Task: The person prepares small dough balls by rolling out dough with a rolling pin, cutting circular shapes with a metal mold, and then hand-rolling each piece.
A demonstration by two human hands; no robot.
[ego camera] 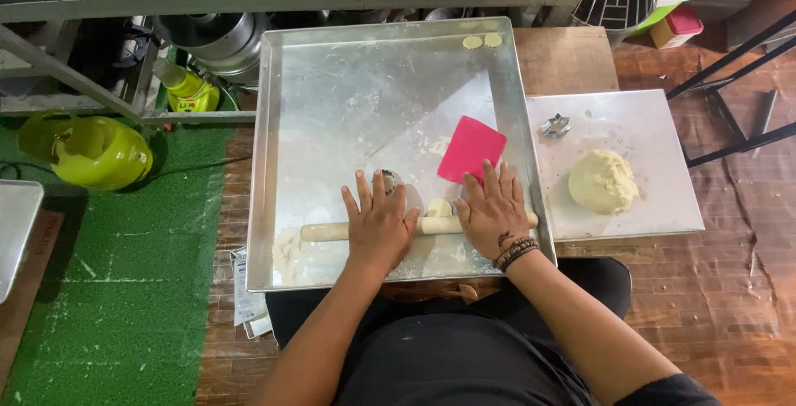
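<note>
Partly hidden rolling pin (332, 231), dough (439, 207) beneath hands

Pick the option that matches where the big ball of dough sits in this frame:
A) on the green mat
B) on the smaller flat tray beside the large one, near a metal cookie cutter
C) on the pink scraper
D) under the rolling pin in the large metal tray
B: the dough ball rests on the smaller tray, with the cookie cutter nearby, apart from the hands on the rolling pin.
</note>
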